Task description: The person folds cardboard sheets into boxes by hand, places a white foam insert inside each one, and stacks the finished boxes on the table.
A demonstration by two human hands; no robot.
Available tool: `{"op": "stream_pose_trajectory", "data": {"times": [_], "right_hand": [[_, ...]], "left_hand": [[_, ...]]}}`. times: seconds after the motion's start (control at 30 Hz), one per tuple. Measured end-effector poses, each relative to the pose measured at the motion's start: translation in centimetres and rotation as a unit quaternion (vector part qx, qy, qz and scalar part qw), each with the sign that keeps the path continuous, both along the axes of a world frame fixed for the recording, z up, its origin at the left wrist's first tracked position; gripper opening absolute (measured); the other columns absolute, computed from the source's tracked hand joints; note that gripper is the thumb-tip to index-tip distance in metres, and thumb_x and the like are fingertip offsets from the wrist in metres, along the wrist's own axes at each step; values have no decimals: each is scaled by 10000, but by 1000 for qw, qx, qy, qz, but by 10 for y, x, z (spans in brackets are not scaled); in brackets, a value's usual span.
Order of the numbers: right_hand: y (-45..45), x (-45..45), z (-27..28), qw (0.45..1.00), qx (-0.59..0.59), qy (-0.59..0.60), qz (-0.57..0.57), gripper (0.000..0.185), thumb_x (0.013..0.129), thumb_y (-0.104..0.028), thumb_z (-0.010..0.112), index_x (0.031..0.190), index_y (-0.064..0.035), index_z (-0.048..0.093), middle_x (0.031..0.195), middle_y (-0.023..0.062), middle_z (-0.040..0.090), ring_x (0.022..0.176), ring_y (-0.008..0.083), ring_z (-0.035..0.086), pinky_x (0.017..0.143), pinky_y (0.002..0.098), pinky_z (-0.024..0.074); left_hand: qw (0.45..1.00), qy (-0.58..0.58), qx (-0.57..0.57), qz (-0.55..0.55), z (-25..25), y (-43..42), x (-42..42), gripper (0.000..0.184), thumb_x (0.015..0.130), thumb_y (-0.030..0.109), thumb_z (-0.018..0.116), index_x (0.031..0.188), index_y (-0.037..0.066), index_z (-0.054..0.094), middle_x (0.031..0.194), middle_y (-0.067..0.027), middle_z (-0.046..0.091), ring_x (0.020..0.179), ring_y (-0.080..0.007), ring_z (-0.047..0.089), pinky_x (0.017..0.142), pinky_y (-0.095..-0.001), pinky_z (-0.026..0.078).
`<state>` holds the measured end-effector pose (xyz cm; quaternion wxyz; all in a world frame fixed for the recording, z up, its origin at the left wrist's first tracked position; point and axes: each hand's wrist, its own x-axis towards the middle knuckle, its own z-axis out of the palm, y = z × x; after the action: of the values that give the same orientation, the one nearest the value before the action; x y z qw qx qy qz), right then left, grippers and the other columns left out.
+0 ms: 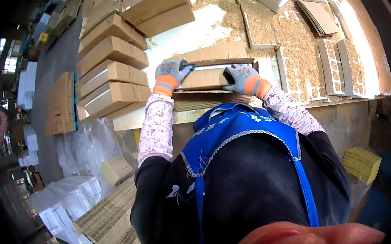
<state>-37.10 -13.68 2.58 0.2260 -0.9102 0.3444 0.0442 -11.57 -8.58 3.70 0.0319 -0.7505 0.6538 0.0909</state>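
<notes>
An open cardboard box (212,52) lies in front of me on the worktable, its far flap folded outward. Inside it I see a ribbed cardboard piece (201,79) and a narrow white strip behind that. My left hand (171,74), in a grey and orange glove, grips the box's left end, thumb pointing inward. At the right end, my right hand (244,78), gloved alike, has its fingers bent over the near edge. Flat cardboard sheets (212,100) lie stacked between the box and my apron. The undersides of both hands are hidden.
Several packed cartons (112,76) stand in a row on the left. Grey blocks with square openings (332,66) and flat cardboard pieces (317,17) lie on the right over brown crumbs. Wrapped white packs (69,198) and yellowish corrugated stacks (113,222) are on the floor at lower left.
</notes>
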Motion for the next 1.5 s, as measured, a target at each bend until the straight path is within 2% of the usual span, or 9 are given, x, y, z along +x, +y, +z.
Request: {"op": "stream_pose_trajectory", "data": {"times": [0.33,0.43,0.57,0.6,0.8,0.87,1.07,1.3,1.5], "right_hand": [[-24,21,-2,999,-14,-21,26,553,715,-383,695,1183,-144,520,1064,149,604,1028,314,557,882,406,418],[-24,23,-14,998,-43,-54,8,341,768,-246,599,1089,-144,545,1007,161,612,952,326,592,822,409,458],[-22,35,9,999,-19,-17,20,340,740,-155,606,1072,-113,549,933,162,647,927,316,614,790,405,478],[-25,38,3,1000,-19,9,21,436,686,-185,660,1095,-99,534,955,168,638,935,327,605,793,407,478],[-24,44,11,999,-4,44,22,547,647,-245,729,1134,-90,532,985,149,648,942,321,608,798,387,477],[-23,43,25,996,91,2,-3,546,650,-279,740,1138,-117,557,989,123,657,940,295,614,801,369,476],[-21,48,11,1000,2,16,-11,449,666,-271,703,1076,-116,605,970,139,654,943,306,610,806,379,478],[-8,53,49,994,-83,71,21,250,739,-279,614,914,-108,667,915,140,660,863,307,632,766,389,493],[-3,40,79,996,-77,40,19,257,790,-349,580,843,-110,657,827,156,645,818,327,619,727,414,479]], "left_hand": [[998,16,-7,59,-20,13,15,569,812,604,482,1030,106,650,957,-141,662,888,-295,618,772,-393,462],[998,34,-11,57,-16,16,13,542,824,570,487,1046,102,647,936,-167,657,885,-330,609,794,-425,456],[998,25,-22,55,-15,21,9,485,858,538,466,995,109,647,872,-134,666,837,-314,618,737,-394,461],[994,28,-96,39,-29,22,13,508,852,558,463,843,86,652,789,-150,664,755,-320,635,662,-416,472],[998,21,-63,-11,-15,30,11,819,646,701,605,1202,105,530,1046,-113,647,980,-264,608,848,-355,435],[999,10,-43,-9,-13,29,10,784,680,685,588,1202,103,528,1066,-112,640,999,-254,601,844,-363,433],[997,46,-66,10,-14,25,11,490,894,513,424,1087,97,598,965,-129,665,914,-292,623,810,-394,432],[997,66,-35,-5,-9,20,21,511,887,530,401,1088,107,604,968,-156,659,911,-303,621,801,-398,461],[955,276,93,-55,-43,0,59,444,949,398,336,1257,126,505,1094,-162,617,991,-316,582,868,-334,438]]}}
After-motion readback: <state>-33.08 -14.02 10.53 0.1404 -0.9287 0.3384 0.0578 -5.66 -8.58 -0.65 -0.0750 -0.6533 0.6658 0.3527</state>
